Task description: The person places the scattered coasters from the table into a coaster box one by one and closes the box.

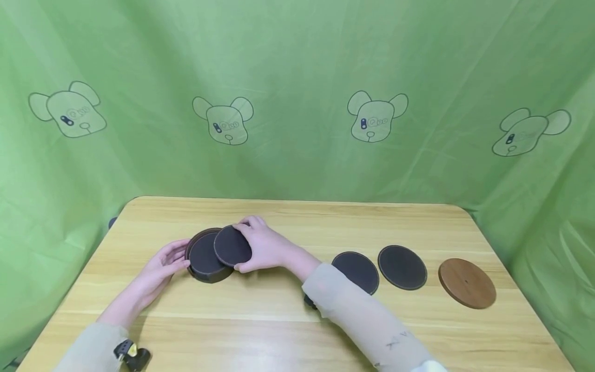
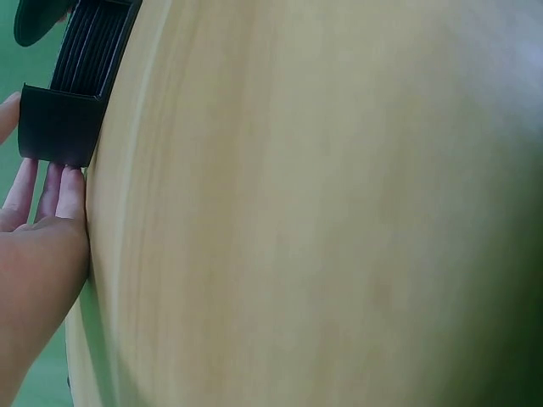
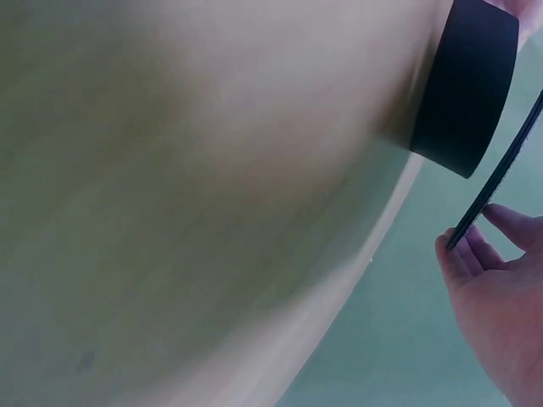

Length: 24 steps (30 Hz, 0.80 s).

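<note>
Head view: right hand pinched a dark coaster by its edge, tilted near the rim of the holder, while the left hand gripped the opposite wall! Mid-transfer, seemingly, in or out unclear; next move called for a steady pinch, clearing that rim.

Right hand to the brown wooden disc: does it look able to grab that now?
Probably not yet: the right hand holds a black coaster near the round holder. The wooden disc itself lies uncovered.
</note>
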Available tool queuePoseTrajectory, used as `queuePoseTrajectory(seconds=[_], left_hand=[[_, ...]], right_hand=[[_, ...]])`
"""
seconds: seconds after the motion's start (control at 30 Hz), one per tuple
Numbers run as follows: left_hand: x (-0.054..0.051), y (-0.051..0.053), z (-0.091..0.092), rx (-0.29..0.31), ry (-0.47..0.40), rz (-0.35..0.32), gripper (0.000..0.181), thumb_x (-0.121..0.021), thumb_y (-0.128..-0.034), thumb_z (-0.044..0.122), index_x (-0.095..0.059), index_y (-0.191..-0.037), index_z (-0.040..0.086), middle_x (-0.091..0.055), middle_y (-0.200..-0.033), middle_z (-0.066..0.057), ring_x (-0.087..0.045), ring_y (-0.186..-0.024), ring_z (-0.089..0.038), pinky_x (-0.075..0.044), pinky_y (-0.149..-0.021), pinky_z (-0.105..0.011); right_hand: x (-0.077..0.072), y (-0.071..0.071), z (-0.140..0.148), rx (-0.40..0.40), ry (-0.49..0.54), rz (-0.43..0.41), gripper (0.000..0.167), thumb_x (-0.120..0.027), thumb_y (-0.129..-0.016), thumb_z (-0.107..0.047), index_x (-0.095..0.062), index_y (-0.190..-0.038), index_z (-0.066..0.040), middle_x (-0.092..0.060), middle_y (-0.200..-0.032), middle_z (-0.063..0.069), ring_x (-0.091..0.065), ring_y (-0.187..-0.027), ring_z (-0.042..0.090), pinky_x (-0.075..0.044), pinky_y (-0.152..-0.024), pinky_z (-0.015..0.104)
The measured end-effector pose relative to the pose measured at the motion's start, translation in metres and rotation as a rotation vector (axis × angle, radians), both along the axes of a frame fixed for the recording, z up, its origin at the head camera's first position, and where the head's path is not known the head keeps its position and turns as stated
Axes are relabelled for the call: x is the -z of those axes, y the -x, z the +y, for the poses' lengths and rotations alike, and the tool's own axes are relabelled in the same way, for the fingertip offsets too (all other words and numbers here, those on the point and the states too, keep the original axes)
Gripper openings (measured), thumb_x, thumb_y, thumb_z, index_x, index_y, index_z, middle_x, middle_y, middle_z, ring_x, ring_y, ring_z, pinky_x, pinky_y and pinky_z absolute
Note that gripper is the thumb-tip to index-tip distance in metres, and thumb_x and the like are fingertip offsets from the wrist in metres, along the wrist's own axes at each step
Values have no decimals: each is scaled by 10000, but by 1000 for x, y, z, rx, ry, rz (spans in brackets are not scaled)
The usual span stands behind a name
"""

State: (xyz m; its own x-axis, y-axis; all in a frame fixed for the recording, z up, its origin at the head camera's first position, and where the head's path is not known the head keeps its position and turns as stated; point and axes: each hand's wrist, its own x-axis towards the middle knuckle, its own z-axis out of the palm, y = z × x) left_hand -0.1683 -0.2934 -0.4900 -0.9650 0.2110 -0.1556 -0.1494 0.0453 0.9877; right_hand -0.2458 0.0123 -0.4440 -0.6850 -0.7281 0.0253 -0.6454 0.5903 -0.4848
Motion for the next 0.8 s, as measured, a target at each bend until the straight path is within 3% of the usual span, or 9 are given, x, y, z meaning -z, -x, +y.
queuePoseTrajectory(seconds=[0.27,0.8], left_hand=[[0,0,0,-7,-16,7,715,-600,-1039,2,-181,-1599,-148,-588,-1286,271,-576,-1191,114,-471,-1038,-46],[2,0,1,-7,-50,29,661,-584,-1039,-30,-226,-1580,-156,-613,-1281,254,-587,-1190,90,-485,-1031,-59]], right_hand=[[0,-2,-16,-36,-39,76,1038,-851,-766,-482,-422,-1607,-49,-458,-1545,147,-429,-1439,275,-500,-1177,342],[-5,-6,-49,-58,-168,179,1039,-838,-784,-561,-448,-1587,-28,-487,-1534,148,-473,-1398,244,-494,-1185,313]])
